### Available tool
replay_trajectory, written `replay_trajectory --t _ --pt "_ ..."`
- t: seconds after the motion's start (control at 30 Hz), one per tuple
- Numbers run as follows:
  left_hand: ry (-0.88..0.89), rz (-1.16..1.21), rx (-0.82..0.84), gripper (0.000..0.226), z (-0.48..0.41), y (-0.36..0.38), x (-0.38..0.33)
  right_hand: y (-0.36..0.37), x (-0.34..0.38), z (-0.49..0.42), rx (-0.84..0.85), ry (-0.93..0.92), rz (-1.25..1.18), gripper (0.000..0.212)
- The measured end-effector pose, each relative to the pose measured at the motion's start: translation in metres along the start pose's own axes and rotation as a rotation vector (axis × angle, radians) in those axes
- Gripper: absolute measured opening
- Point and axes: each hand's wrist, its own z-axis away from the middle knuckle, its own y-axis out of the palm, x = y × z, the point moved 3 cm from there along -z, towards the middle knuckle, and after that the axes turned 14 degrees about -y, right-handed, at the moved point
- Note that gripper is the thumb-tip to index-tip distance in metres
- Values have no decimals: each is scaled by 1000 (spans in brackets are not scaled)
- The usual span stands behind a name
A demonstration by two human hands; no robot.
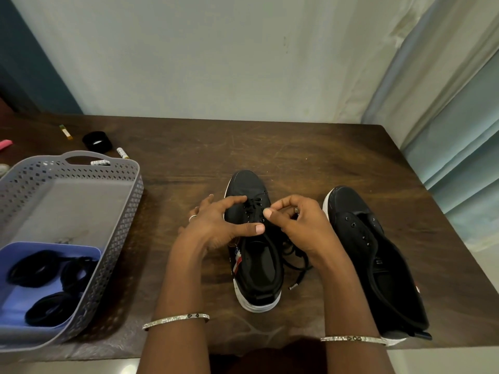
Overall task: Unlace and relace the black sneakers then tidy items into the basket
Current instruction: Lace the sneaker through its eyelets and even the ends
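Gripping the white-soled black canvas sneaker point(256, 268) with the left hand point(216, 225), forefinger and thumb curved in a half-open span across the laced eyelets and the tongue. Pinching a black shoelace point(295, 261) in the curled right hand point(299, 228), with 1 metal-tipped end showing among the fingers and the other end lying loose on the dark wooden table point(297, 163) just below that wrist. Just right of the right hand: the 2nd black sneaker point(378, 252), eyelets bare. Well left of the left hand: a grey perforated plastic basket point(118, 217), holding a blue plastic tray point(16, 295) with 3 coiled black cords point(32, 268).
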Motion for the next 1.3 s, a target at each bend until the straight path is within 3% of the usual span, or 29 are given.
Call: replay_trajectory --t 0.07,0.13,0.17,0.3,0.63,0.9,1.13,1.23,1.3 --pt "75 146 -36 81 -8 -1 3 0 0 1 38 -19 47 8" --pt "155 334 -101 27 -14 -5 3 0 1 1 46 -43 92 3" --pt "177 348 -154 11 -16 -7 4 0 3 1 48 -52 117 4" --pt "217 206 -312 27 -18 -7 -2 2 5 1 43 -49 169 7" --pt "243 -83 -496 9 -5 4 -26 16 10 -1 54 45 185 34" --pt "171 -29 -244 22 -16 14 -16 13 8 -3 25 -5 304 40" --pt "239 22 -285 33 -13 4 -17 12 1 -3 -25 142 86 46" --pt "264 22 -323 25 -8 0 -18 12 1 -3 -47 100 55 35" --pt "268 30 -364 23 -6 0 -19 9 1 -3 -65 30 38 11"
